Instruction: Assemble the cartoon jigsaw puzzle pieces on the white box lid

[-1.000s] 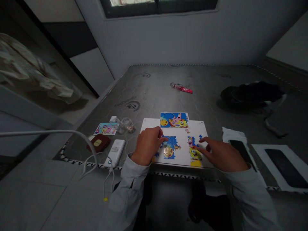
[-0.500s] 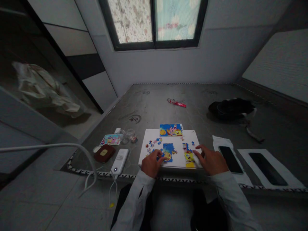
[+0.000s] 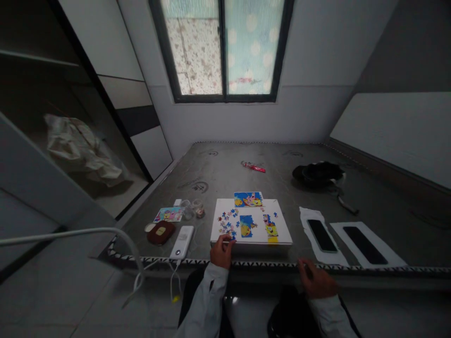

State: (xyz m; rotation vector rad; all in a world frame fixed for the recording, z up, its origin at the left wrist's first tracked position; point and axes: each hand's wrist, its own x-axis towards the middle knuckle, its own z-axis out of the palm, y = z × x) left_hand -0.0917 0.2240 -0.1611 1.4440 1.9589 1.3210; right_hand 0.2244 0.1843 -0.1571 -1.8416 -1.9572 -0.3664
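Observation:
A white puzzle board (image 3: 282, 234) lies at the near edge of a grey mattress (image 3: 275, 178). On it sit a blue joined patch (image 3: 247, 225), a yellow joined patch (image 3: 270, 228) and several loose pieces (image 3: 226, 220). A colourful reference picture (image 3: 248, 199) rests at the board's far edge. My left hand (image 3: 221, 251) is curled at the board's near left corner, fingertips touching its edge. My right hand (image 3: 316, 281) hangs off the mattress edge, below and right of the board, fingers loosely bent with nothing visible in them.
Left of the board are a white power bank (image 3: 182, 241) with a cable, a dark red case (image 3: 160, 232), a picture card (image 3: 168, 215) and small clear jars (image 3: 195, 209). Two phones (image 3: 321, 235) (image 3: 364, 238) lie on white sheets at right. Further back are a red wrapper (image 3: 253, 166) and dark clothing (image 3: 317, 172).
The view has pulled back and tilted up. Both hands have drawn back from the puzzle patches: the left to the board's near corner, the right off the mattress edge.

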